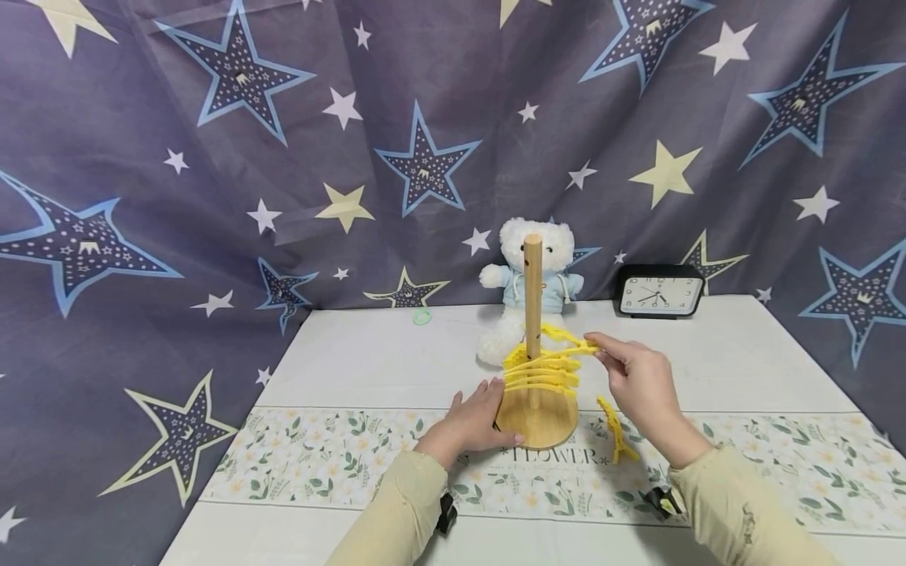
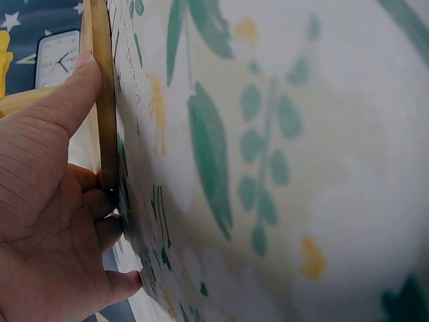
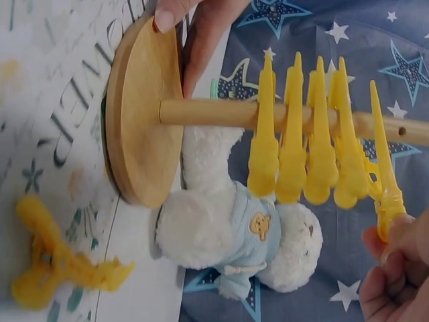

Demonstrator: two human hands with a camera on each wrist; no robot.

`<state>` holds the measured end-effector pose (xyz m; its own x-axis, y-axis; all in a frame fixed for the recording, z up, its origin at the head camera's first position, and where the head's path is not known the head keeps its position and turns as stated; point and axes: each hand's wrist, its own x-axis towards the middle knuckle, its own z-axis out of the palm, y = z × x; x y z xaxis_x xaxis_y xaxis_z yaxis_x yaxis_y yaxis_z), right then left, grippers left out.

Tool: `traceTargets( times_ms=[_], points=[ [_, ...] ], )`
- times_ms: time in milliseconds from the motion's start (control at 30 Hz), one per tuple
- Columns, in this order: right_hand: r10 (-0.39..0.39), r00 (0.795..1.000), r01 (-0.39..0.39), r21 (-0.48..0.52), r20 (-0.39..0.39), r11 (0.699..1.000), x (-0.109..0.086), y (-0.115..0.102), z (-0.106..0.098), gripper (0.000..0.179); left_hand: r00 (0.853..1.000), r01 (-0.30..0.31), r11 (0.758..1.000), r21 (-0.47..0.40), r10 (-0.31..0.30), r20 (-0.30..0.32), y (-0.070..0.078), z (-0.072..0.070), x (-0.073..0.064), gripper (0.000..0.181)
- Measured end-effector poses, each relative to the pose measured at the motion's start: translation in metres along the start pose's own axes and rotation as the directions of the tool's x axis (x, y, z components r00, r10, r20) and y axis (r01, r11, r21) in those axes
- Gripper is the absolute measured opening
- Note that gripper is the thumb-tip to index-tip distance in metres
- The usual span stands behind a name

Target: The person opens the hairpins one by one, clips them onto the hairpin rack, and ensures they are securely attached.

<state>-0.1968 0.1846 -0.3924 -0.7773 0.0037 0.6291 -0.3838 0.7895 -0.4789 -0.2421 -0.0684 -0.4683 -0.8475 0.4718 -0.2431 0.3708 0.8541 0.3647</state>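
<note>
A round wooden base (image 1: pixel 548 424) with an upright wooden post (image 1: pixel 533 291) stands at the middle of the table. My left hand (image 1: pixel 467 420) holds the base's left rim, thumb at the front edge in the left wrist view. Several yellow plastic pieces (image 1: pixel 541 381) with long pointed arms are stacked around the post, apart from the base. My right hand (image 1: pixel 640 385) pinches the end of another yellow piece (image 3: pixel 383 168), just above the stack and beside the post. A loose yellow piece (image 1: pixel 614 431) with branching arms lies on the table, right of the base.
Behind the stand sits a white teddy bear (image 1: pixel 513 334) in a blue hoodie. A black-framed clock (image 1: pixel 660 292) stands at the back right, and a small green ring (image 1: pixel 421 316) lies at the back left. A flowered runner (image 1: pixel 325 448) crosses the white table.
</note>
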Motion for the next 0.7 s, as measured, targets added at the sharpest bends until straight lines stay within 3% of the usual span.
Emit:
traceTargets(
  times_ms=[400, 700],
  points=[
    [-0.039, 0.999, 0.039, 0.032, 0.012, 0.999, 0.004, -0.013, 0.023, 0.032, 1.0, 0.006, 1.0, -0.003, -0.006, -0.001, 0.0, -0.001, 0.001, 0.104],
    [-0.017, 0.993, 0.002, 0.124, 0.12, 0.992, 0.0, -0.012, 0.02, 0.038, 1.0, 0.02, 1.0, 0.013, -0.02, 0.015, 0.002, -0.003, 0.001, 0.105]
  ],
)
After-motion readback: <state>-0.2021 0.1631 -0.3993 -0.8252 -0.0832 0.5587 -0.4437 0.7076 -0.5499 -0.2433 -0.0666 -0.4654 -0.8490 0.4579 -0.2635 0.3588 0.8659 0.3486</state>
